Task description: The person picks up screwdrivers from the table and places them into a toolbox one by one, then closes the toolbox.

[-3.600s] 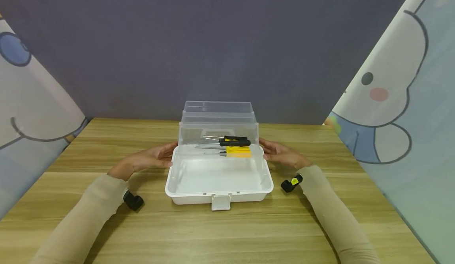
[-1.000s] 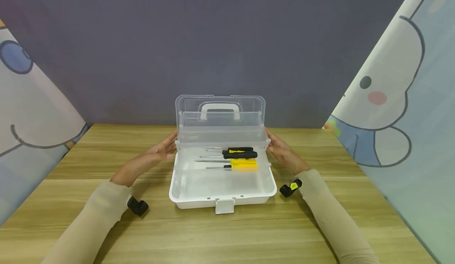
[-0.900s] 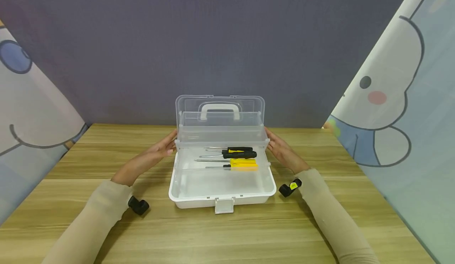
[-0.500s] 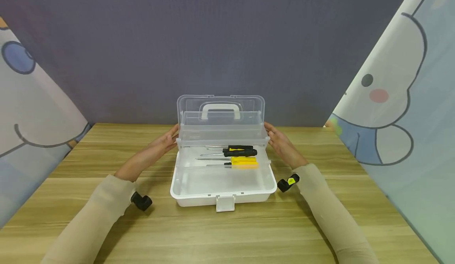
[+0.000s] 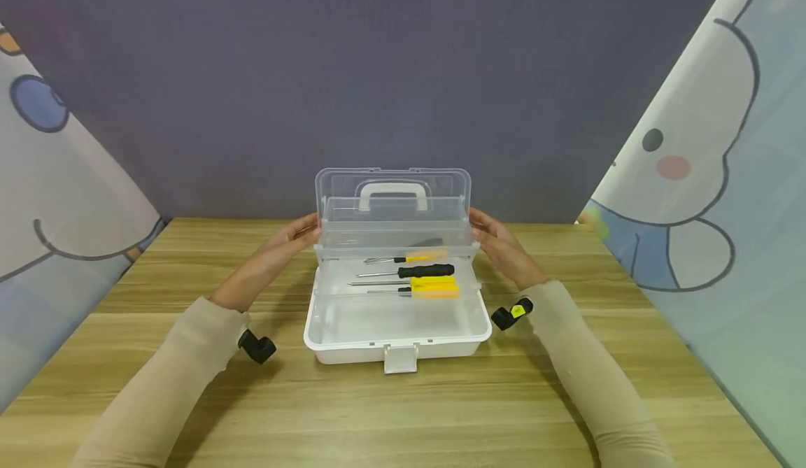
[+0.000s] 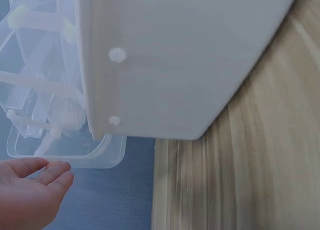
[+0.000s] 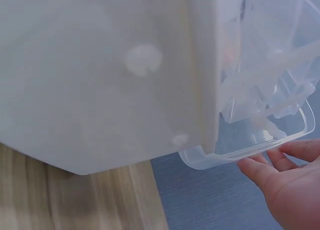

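A white toolbox [image 5: 397, 351] with a clear lid [image 5: 393, 178] folded back stands on the table in the head view. Clear stepped trays [image 5: 390, 234] stand raised between lid and base. Screwdrivers lie in the base, among them a black-handled one [image 5: 428, 271] and yellow-handled ones [image 5: 434, 285]; rear handles show blurred through a tray. My left hand [image 5: 271, 258] is at the lid's left side, its loosely bent fingertips right at the lid's rim in the left wrist view. On the other side, my right hand [image 5: 506, 247] has extended fingers [image 7: 256, 171] at the rim in the right wrist view.
The wooden table [image 5: 390, 419] ends behind the toolbox at a dark grey backdrop [image 5: 390, 69]. Printed cartoon panels [image 5: 686, 160] flank both sides. A white latch [image 5: 400, 359] hangs from the toolbox's front; a white handle [image 5: 393, 188] is on the lid.
Since the earliest frame, the lid has folded back, revealing its handle, and both hands have moved toward the back. In the last half second, the rearmost screwdriver handles have come behind a tray.
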### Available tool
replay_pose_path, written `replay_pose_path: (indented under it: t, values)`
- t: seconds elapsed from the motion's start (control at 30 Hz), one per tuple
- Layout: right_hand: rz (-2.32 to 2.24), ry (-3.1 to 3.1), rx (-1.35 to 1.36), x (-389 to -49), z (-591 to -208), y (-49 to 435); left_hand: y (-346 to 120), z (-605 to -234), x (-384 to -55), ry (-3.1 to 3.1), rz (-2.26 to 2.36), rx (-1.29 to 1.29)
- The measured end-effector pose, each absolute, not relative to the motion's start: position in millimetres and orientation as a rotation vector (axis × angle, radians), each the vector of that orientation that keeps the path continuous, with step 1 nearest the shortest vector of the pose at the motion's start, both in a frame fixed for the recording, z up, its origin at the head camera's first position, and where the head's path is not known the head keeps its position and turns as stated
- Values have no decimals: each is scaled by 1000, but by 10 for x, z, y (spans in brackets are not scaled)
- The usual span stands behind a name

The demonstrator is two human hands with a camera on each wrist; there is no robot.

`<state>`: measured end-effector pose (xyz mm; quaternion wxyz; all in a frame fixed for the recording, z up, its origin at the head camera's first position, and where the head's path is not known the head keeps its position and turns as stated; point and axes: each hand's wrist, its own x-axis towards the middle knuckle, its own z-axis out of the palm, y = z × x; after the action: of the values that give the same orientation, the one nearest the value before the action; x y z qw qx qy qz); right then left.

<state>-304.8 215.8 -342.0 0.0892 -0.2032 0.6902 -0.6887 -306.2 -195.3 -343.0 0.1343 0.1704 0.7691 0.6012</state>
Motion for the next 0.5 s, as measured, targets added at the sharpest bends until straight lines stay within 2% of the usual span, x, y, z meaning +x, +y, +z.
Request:
replay_pose_path:
  t: [0.5]
  values:
    - [-1967,2092,-612,-3014,-3398,2144,-1912,-3426,-3040,2139,1863,639]
